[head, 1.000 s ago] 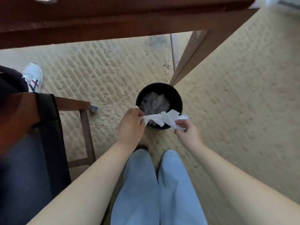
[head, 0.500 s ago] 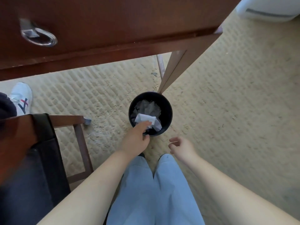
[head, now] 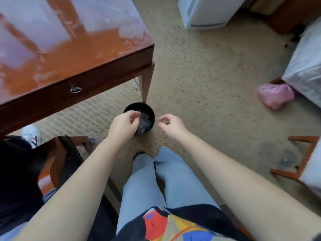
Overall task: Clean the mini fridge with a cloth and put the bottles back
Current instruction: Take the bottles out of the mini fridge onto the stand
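Observation:
My left hand point(head: 123, 125) hovers over the left rim of a small black bin point(head: 149, 110) on the carpet, fingers loosely curled and holding nothing. To the right of the bin, my right hand point(head: 171, 126) is just as empty and loosely curled. Grey crumpled paper point(head: 145, 122) lies inside the bin. The white mini fridge point(head: 203, 13) stands on the floor at the top right, only its lower part in view. No cloth or bottles are in view.
A glossy brown table point(head: 69, 49) with a drawer ring fills the upper left, one leg beside the bin. A dark wooden chair point(head: 57, 153) stands at left. A pink bag point(head: 274, 95) lies by a grey-covered piece of furniture point(head: 305, 66) at right.
Both hands held a white paper over the bin, then the left hand dropped it in. Now both hands are empty and raised. The view has lifted, showing the table top and fridge.

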Available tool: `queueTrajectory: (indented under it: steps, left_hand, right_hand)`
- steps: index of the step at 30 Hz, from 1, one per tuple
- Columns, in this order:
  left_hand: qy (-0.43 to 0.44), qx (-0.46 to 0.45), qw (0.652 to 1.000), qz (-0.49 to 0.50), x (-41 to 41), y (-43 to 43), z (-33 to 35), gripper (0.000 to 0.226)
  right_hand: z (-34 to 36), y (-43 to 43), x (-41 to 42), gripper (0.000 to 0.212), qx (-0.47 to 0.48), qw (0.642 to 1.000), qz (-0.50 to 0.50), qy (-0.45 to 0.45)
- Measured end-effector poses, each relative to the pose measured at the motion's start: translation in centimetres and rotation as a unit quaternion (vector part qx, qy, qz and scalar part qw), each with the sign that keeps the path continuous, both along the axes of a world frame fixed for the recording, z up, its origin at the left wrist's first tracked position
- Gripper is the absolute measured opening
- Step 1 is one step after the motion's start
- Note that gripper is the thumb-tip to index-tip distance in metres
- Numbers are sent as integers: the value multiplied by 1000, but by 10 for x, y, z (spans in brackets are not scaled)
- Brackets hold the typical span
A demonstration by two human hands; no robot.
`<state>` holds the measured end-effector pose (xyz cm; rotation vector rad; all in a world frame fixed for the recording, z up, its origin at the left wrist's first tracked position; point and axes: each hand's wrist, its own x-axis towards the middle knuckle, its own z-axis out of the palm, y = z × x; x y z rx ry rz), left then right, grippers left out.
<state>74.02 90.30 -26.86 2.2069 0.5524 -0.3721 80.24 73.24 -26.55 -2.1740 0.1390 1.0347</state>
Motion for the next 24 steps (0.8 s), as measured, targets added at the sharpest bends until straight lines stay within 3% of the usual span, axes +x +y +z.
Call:
queueTrajectory:
  steps: [5,9,18,24]
  left_hand:
    - [-55,26,995,-78,22,-45,90,25]
    - [-76,37,974,-210,47,-96,131,26]
    - [-92,63,879,-465,45,-272,188,27]
    - [-89,42,787,-609,-39,-443,197,27]
  right_hand:
    - [69,-64,-23,11,46,989,-129,-57]
    - [96,-136,-45,11,50,958,-271,-77]
    - [133,-298,-156,12,69,807,-577,-106]
    - [131,-389,-284,11,52,716,-684,-126]
